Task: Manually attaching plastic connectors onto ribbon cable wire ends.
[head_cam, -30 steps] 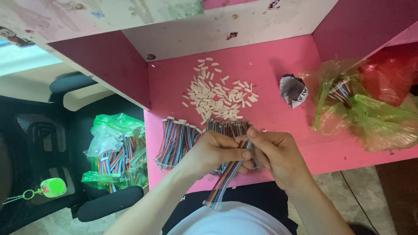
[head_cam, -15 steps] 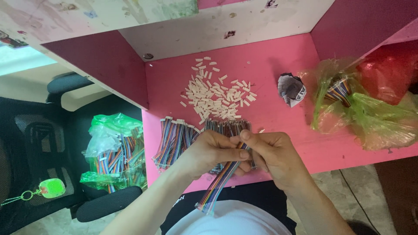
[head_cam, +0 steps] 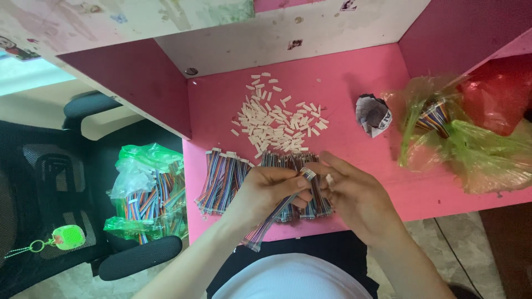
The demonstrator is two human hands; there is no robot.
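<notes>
Ribbon cable (head_cam: pixel 277 213) is running diagonally from my lap up to its white connector end (head_cam: pixel 308 174), and my left hand (head_cam: pixel 266 191) is pinching it there. My right hand (head_cam: pixel 354 194) is closing its fingertips on a small white housing (head_cam: pixel 329 179) just beside that end, while loose housings (head_cam: pixel 277 124) are lying further back on the pink desk (head_cam: pixel 354 94) and cable bundles (head_cam: pixel 221 180) are crowding the near edge.

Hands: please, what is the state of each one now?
Left hand: fingers closed on a ribbon cable.
Right hand: fingers pinched at the cable's end connector; whether it also holds a white piece cannot be told.
</notes>
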